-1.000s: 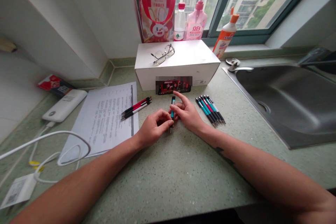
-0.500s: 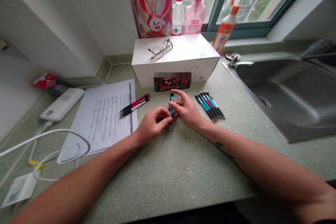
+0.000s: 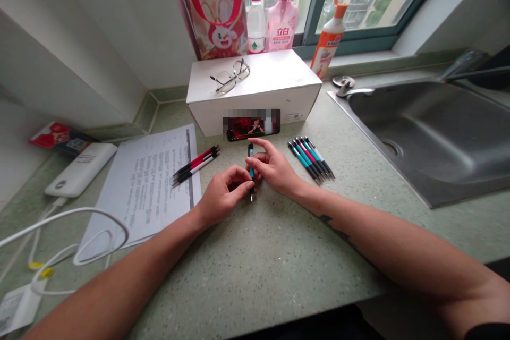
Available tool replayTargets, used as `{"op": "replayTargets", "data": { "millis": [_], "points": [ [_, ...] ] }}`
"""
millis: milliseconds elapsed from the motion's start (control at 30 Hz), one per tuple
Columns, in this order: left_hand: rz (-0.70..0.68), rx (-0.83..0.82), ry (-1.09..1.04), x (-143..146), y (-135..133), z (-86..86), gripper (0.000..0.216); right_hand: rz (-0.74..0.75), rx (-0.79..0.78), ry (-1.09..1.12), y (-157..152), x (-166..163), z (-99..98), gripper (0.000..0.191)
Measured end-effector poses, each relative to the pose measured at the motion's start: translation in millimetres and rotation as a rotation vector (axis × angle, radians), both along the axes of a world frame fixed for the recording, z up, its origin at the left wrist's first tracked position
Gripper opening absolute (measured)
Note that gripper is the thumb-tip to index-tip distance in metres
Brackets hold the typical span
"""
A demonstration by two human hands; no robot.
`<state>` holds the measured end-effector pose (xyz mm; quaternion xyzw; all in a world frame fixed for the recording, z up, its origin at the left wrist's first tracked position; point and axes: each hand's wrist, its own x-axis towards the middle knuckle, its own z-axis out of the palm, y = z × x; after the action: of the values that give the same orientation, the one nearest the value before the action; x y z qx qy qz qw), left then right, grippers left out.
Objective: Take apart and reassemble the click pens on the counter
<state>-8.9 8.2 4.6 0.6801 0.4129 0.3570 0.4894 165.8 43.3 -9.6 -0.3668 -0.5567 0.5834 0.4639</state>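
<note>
Both hands meet at the middle of the green speckled counter on one teal and black pen (image 3: pixel 251 152). My left hand (image 3: pixel 221 196) pinches its lower end near the tip. My right hand (image 3: pixel 274 167) grips its upper barrel, forefinger stretched over the top. A row of several teal, red and black pens (image 3: pixel 311 159) lies just right of my right hand. A few red, black and white pens (image 3: pixel 195 164) lie left of my left hand, by the edge of a printed sheet (image 3: pixel 153 186).
A white box (image 3: pixel 274 87) with glasses (image 3: pixel 231 77) on top stands behind the hands, a phone (image 3: pixel 252 126) leaning on its front. Steel sink (image 3: pixel 430 133) at right. Power bank (image 3: pixel 82 170) and white cables (image 3: pixel 67 234) at left. Bottles (image 3: pixel 281 16) line the window sill.
The camera view has shifted, so everything sits a little further left. Both hands keep hold of the same pen with almost no change of grip.
</note>
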Motion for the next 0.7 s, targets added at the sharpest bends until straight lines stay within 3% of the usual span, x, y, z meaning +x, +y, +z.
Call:
{"op": "replayTargets", "data": {
  "millis": [700],
  "points": [
    [0.005,0.014,-0.01,1.0,-0.2,0.4,0.016,0.014,0.022,-0.023,0.5,0.7,0.2,0.052]
  ]
}}
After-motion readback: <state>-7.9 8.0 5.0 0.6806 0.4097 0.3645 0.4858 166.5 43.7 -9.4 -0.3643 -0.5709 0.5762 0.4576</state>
